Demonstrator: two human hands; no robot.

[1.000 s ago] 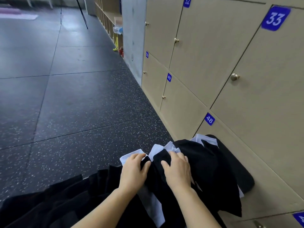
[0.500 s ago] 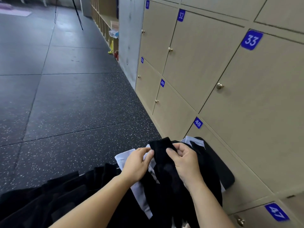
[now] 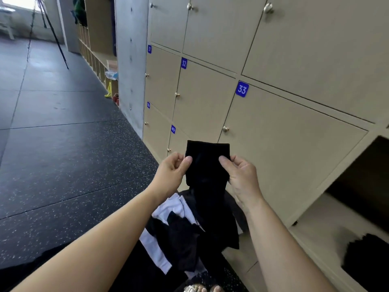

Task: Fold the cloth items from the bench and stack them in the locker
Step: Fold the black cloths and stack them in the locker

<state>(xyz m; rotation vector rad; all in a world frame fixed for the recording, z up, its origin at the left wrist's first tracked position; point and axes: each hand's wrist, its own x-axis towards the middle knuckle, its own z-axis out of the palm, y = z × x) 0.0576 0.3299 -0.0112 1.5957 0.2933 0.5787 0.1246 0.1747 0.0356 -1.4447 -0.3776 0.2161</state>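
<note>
A soft black cloth (image 3: 207, 165), rectangular at top, is held up, pinched at its edges by left hand (image 3: 173, 170) and right hand (image 3: 242, 175), above the black-and-white pile (image 3: 176, 232); open locker (image 3: 345, 207) at right.

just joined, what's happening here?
A person is partway through folding cloth items. The left hand and right hand each pinch one side of a black cloth, holding it up so it hangs over a pile of black and white cloth items below. To the right, an open locker already holds a dark item, too blurred to identify.
</note>
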